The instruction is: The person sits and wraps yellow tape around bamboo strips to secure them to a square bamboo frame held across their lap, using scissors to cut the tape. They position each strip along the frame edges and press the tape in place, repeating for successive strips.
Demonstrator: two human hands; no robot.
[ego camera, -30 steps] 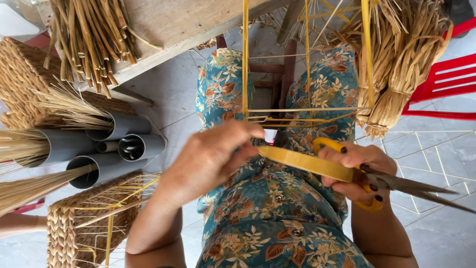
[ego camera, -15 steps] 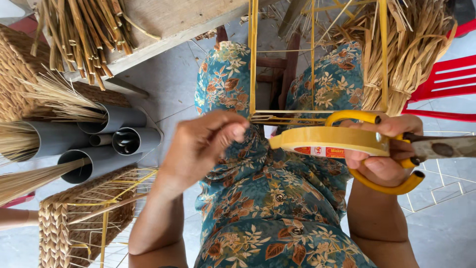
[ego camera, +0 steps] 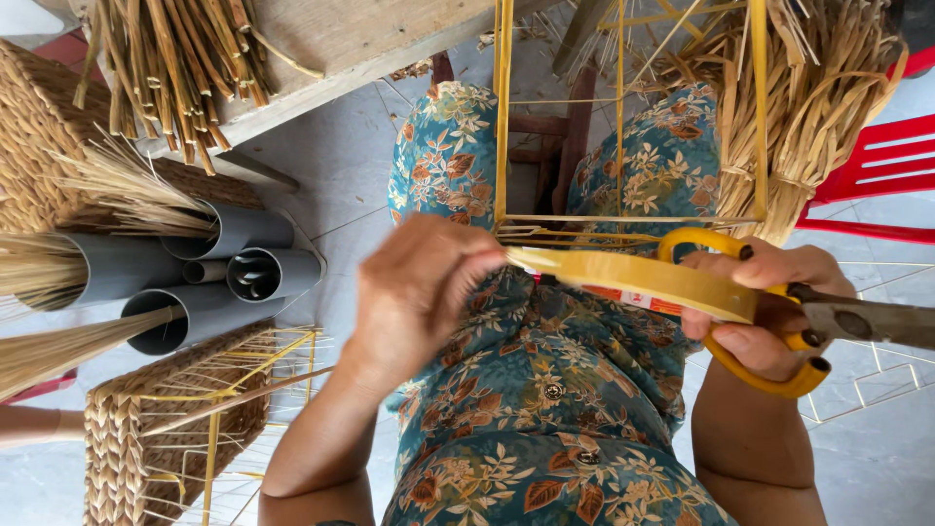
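1. Over your lap, the thin yellow wire frame (ego camera: 623, 219) leaves little room.
2. Your left hand (ego camera: 419, 292) pinches the flat yellow tape strip (ego camera: 633, 278).
3. Your right hand (ego camera: 769, 307) grips yellow-handled scissors (ego camera: 838, 321).

Grey pipes (ego camera: 209, 268), perhaps plastic; red chair (ego camera: 877, 185).

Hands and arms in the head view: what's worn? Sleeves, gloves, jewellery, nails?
Both arms are bare up to the frame edge, no sleeves showing. The left hand and right hand wear no gloves; no rings, watch or bracelets are visible. The right hand's fingernails are painted dark. The left hand's nails are hidden.
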